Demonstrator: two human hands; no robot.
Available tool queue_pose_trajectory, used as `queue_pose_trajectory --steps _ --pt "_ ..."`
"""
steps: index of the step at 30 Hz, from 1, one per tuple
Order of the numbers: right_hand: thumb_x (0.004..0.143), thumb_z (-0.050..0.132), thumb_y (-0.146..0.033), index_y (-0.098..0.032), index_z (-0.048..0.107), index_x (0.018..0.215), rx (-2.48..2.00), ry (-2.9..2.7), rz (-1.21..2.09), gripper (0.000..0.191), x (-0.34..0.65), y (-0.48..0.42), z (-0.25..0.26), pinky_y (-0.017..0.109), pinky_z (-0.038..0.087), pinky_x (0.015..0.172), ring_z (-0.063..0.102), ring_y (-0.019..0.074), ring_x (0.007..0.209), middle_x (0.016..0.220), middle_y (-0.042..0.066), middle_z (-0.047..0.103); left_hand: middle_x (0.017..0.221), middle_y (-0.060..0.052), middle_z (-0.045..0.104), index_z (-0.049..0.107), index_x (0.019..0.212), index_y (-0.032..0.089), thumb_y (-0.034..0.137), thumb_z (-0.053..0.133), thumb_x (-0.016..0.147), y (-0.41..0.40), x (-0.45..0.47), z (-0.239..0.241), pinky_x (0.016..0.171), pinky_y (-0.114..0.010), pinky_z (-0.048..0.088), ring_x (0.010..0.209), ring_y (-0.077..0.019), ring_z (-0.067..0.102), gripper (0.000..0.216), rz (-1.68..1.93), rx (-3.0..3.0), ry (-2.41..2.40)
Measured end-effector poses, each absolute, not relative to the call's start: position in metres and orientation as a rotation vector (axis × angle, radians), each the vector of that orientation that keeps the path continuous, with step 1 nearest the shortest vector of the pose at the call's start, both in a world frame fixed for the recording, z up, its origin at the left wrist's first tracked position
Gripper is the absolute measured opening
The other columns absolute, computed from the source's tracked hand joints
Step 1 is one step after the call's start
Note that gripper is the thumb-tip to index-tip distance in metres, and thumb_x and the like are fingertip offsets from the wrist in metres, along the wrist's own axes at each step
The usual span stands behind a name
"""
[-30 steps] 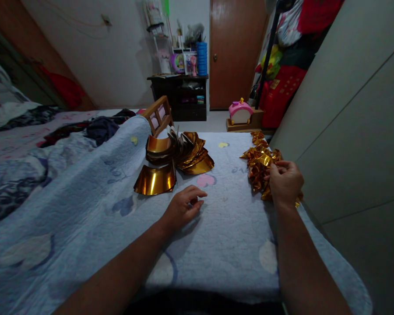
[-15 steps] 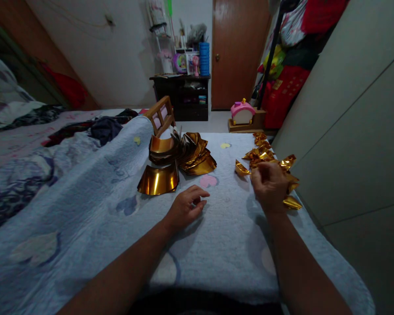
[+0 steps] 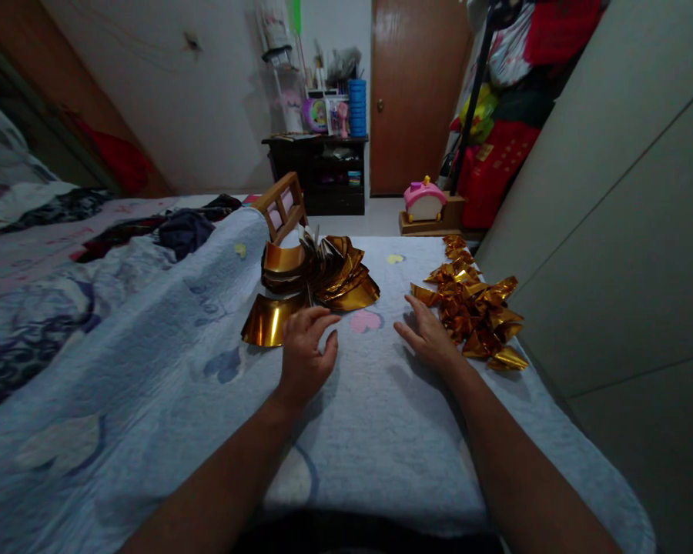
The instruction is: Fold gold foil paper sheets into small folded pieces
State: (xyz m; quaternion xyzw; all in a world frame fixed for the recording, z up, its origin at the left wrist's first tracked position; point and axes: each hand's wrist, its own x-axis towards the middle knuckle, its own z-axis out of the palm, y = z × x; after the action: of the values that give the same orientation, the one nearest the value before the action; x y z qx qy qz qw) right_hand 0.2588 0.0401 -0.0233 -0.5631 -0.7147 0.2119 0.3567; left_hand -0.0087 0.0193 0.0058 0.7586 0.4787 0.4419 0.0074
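My left hand [image 3: 307, 355] is open, thumb and fingers curved apart, at the right end of the front stack of shiny gold paper sheets [image 3: 264, 322]. Its fingers overlap that stack in view; whether they touch it I cannot tell. Behind lies a fanned-out bundle of more gold sheets [image 3: 349, 281], some showing pale undersides. My right hand [image 3: 431, 340] is also open and holds nothing, thumb apart from the fingers. It hovers just left of a heap of folded gold paper pieces [image 3: 485, 319], which have pointed, boat-like shapes.
A light blue quilted cover [image 3: 375, 431] with heart patterns lies under everything. Beyond the far edge stand a small wooden frame [image 3: 282, 208] and a pink-roofed toy [image 3: 425, 201]. Pale cabinet doors [image 3: 624, 254] rise along the right. Crumpled clothes [image 3: 185, 231] lie at left.
My right hand has come away from the folded gold pieces, moving left and opening. My left hand has moved left to the front gold sheets, its fingers spreading.
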Motion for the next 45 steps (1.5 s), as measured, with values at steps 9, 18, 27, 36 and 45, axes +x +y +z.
queue_pose_trajectory --steps 9,18,27,36,45 --pt "0.09 0.053 -0.056 -0.013 0.046 0.147 -1.502 -1.723 0.417 0.071 0.275 0.055 -0.037 0.055 0.032 0.118 0.045 0.0351 0.139 0.15 0.022 0.049 0.135 -0.018 0.054 0.047 0.136 0.017 0.021 0.066 0.081 0.041 -0.023 -0.012 0.111 -0.055 0.04 0.129 -0.037 0.049 0.058 1.191 2.221 1.931" --pt "0.088 0.053 -0.056 -0.01 0.049 0.143 -1.525 -1.616 0.34 0.071 0.288 0.06 -0.041 0.056 0.035 0.115 0.05 0.0361 0.134 0.142 0.024 0.054 0.132 -0.024 0.059 0.046 0.14 0.008 0.023 0.066 0.085 0.04 -0.027 -0.01 0.107 -0.051 0.043 0.127 -0.0383 0.056 0.06 0.743 2.164 2.092" --pt "0.087 0.052 -0.057 -0.009 0.052 0.138 -1.576 -1.493 0.287 0.07 0.294 0.064 -0.044 0.056 0.037 0.112 0.053 0.0372 0.129 0.138 0.025 0.057 0.106 -0.018 0.071 0.068 0.105 0.011 0.019 0.051 0.096 0.039 -0.027 0.009 0.089 -0.038 0.05 0.104 -0.0299 0.067 0.021 0.417 2.211 2.124" --pt "0.083 0.052 -0.056 -0.007 0.053 0.133 -1.684 -1.291 0.195 0.07 0.303 0.067 -0.046 0.056 0.037 0.109 0.052 0.0385 0.127 0.135 0.027 0.057 0.099 -0.015 0.075 0.07 0.094 0.013 0.015 0.042 0.098 0.037 -0.025 0.01 0.078 -0.034 0.048 0.092 -0.0261 0.069 0.028 0.384 2.244 2.13" --pt "0.081 0.051 -0.051 -0.01 0.06 0.119 -1.665 -1.25 0.065 0.056 0.302 0.065 -0.04 0.054 0.041 0.105 0.056 0.0356 0.116 0.121 0.023 0.062 0.079 -0.009 0.069 0.062 0.077 0.017 0.018 0.054 0.089 0.033 -0.024 0.009 0.072 -0.034 0.047 0.079 -0.025 0.065 0.015 0.948 2.422 2.002"
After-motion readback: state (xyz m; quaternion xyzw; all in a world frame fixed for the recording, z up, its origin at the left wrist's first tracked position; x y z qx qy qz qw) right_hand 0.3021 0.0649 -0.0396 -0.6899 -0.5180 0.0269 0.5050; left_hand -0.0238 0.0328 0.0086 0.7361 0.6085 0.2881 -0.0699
